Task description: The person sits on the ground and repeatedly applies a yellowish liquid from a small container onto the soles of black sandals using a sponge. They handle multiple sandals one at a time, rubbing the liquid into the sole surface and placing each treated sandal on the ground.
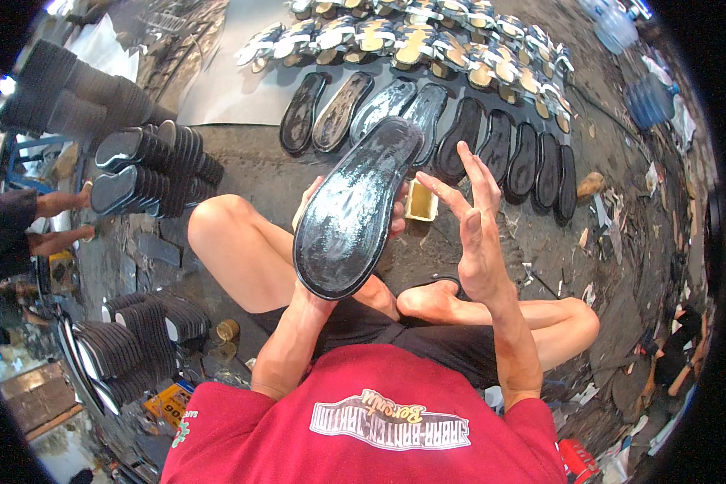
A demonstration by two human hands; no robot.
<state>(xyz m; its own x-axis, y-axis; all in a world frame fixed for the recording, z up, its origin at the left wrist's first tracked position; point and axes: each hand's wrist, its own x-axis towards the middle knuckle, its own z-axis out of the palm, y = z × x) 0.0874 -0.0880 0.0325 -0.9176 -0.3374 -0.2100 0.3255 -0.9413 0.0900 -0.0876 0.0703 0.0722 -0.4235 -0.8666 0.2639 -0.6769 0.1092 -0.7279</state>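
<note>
The left hand (315, 202) grips a black shoe sole (355, 211) from behind, fingers wrapped around its edges; only the fingertips show past the rim. The sole is held up in front of the person's chest, tilted with its toe pointing far and slightly right, its glossy face smeared with a wet, whitish film. The right hand (474, 230) is open and holds nothing, fingers spread and upright just right of the sole, apart from it.

Just beyond the hands, between the sole and the right hand's fingers, a small yellowish square tub (421, 202) sits on the ground; its contents look pale, but what they are cannot be told. Farther off, a row of black soles (427, 121) lies flat side by side on the ground, and beyond it a bank of finished sandals (427, 36) with yellow and white footbeds is spread on a grey sheet (226, 89).

At the far left, stacks of black soles (157, 165) stand on edge, with more stacks (133, 339) near left. A small round tin (227, 329) rests by the near stacks, and a yellow-orange packet (169, 402) with dark print lies nearer still. At the far right are translucent blue bottles (649, 98). A red packet (579, 460) lies at the near right among paper scraps.
</note>
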